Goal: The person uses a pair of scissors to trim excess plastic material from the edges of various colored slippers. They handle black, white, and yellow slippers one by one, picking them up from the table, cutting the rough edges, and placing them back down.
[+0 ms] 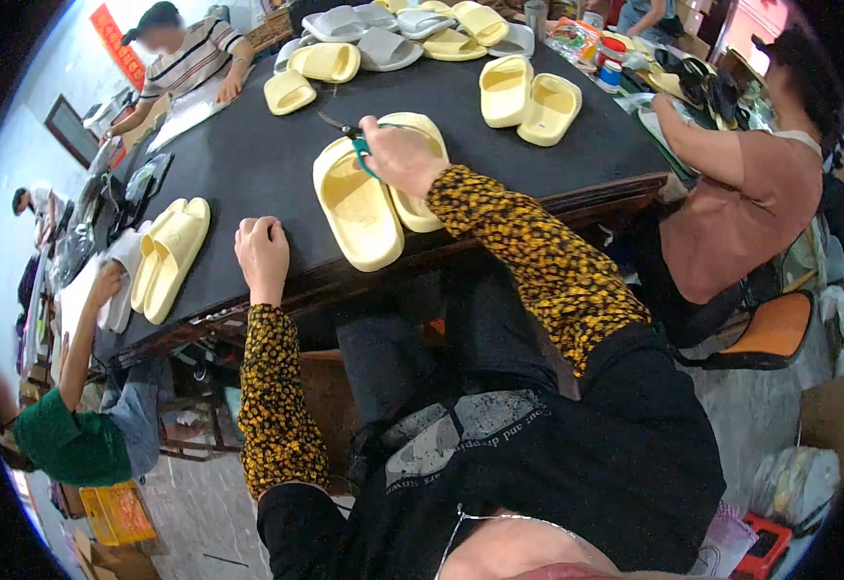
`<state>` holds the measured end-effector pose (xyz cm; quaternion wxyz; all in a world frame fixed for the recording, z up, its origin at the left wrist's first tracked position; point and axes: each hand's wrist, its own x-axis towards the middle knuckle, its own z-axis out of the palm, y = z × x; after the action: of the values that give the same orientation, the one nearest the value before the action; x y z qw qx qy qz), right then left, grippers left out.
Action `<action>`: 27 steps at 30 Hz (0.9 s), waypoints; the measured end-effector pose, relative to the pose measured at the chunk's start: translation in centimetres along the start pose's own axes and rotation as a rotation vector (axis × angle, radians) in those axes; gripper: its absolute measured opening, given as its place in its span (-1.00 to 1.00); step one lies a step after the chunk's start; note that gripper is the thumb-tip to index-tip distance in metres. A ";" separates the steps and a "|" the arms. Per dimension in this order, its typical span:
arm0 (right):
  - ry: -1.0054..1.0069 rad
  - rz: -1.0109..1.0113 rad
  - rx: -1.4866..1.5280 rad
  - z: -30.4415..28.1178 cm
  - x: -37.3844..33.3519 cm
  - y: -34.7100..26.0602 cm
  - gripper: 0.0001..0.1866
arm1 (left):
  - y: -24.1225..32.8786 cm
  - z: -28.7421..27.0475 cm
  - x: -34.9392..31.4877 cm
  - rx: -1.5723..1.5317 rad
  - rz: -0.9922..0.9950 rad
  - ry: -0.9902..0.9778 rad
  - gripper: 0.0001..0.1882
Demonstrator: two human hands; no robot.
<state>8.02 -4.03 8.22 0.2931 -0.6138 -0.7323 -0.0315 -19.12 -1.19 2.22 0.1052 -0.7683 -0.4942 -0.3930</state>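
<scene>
My right hand (402,158) is closed around a pair of scissors (360,150) with green handles; the dark blades point away to the left. Beneath that hand lies a pair of pale yellow slippers at the table's near edge. The left slipper (364,224) shows most of its footbed and strap, while the right slipper (420,211) is partly covered by my hand. My left hand (262,253) rests on the table edge to the left of the pair, its fingers curled in with nothing visible in them.
The black table (248,174) holds a yellow pair (172,256) at left, another pair (528,101) at right, and a heap of grey and yellow slippers (383,46) at the far side. Co-workers sit around it. An orange chair (770,329) stands at right.
</scene>
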 end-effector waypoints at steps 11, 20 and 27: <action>0.128 -0.102 -0.041 -0.9 -1.1 1.5 -0.82 | 0.0 -0.1 -0.1 -0.015 -0.004 0.003 -0.90; 0.167 -0.183 -0.362 -7.2 -1.9 8.7 -0.74 | -0.9 0.0 -0.3 -0.019 0.049 0.068 -0.91; 0.194 0.118 -0.507 -13.9 -0.7 23.8 -0.62 | -0.4 0.4 0.0 0.071 -0.027 0.013 -0.84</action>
<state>35.32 -4.46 11.92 0.2001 -0.7034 -0.6325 -0.2554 -19.26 -0.77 1.86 0.1303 -0.7549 -0.5174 -0.3815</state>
